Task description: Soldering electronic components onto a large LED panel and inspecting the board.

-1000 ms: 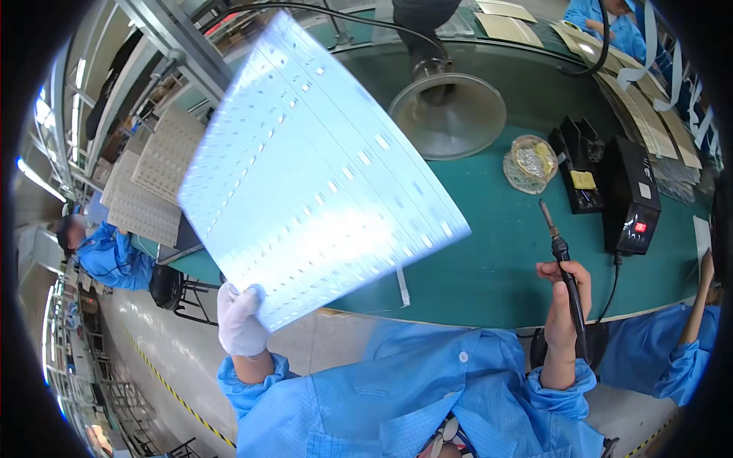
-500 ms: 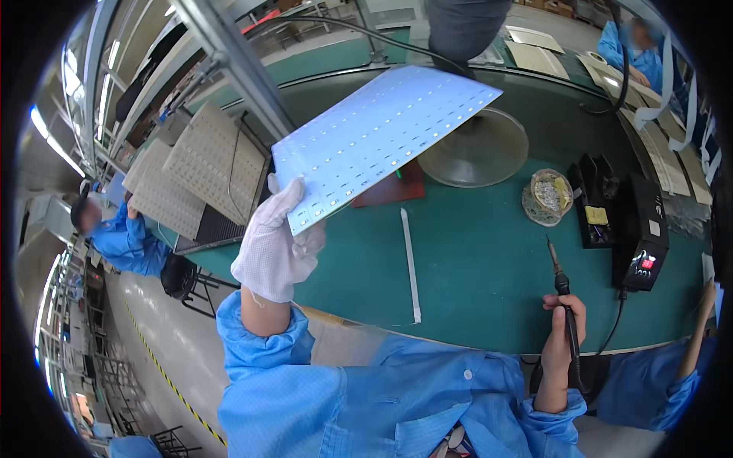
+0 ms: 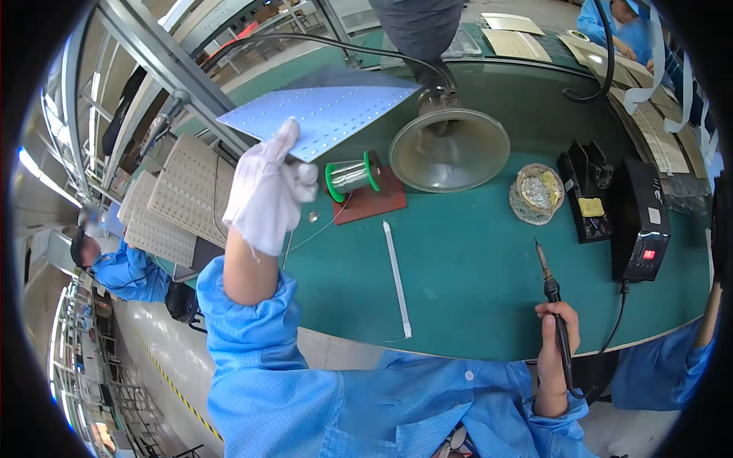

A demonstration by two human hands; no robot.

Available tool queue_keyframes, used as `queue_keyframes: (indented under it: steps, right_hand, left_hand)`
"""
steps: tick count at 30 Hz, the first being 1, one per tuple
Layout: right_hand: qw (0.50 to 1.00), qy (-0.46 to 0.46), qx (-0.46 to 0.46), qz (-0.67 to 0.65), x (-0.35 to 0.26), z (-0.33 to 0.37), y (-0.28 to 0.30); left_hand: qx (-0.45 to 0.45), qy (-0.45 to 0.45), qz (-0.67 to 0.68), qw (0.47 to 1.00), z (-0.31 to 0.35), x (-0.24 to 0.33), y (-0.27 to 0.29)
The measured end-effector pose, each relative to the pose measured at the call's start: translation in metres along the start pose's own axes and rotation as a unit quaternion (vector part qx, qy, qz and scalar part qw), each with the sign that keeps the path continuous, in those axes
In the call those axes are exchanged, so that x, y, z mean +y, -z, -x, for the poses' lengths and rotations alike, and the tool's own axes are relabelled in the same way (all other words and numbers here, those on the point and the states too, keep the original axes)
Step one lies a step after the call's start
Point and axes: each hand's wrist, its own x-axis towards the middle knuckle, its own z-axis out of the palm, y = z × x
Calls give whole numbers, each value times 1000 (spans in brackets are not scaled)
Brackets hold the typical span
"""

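Above a green table (image 3: pixel 473 290), the gloved left hand (image 3: pixel 266 187) grips the near edge of a pale panel (image 3: pixel 328 107) extending forward; the right hand (image 3: pixel 549 337), well apart from it, clasps a soldering iron (image 3: pixel 551 290).

- A green-topped bench (image 3: pixel 473 298) is stretching from beneath the left hand (image 3: pixel 267 195) to past the right hand (image 3: pixel 559 332).
- Just right of the left hand's grip, a red-brown pad (image 3: pixel 385 206) is lying flat, with a green-ended spool (image 3: pixel 352 175) of silvery wire sitting at its far left part.
- Between the two grips, a slim white strip (image 3: pixel 397 282) is lying with its near end close to the front edge.
- Beyond the right hand's grip, a round textured dish (image 3: pixel 527 210) is holding silvery bits.
- Farther right of that grip, a black holder (image 3: pixel 573 187) with a yellow sponge (image 3: pixel 591 207) is standing beside a black box (image 3: pixel 630 206).
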Motion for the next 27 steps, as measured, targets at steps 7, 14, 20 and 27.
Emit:
queue_keyframes:
  steps: [7,14,20,27]
  right_hand:
    - [999,29,14,5,3,-3,-2]
    - [998,55,-20,21,3,-8,1]
    - [996,65,-25,53,3,-11,3]
    - [995,79,-19,53,2,-15,1]
  left_hand:
    - [-34,13,42,998,-53,-19,-11]
    - [7,-20,37,999,-111,-39,10]
    - [25,3,60,998,-124,-28,18]
    - [36,5,122,992,-160,-51,15]
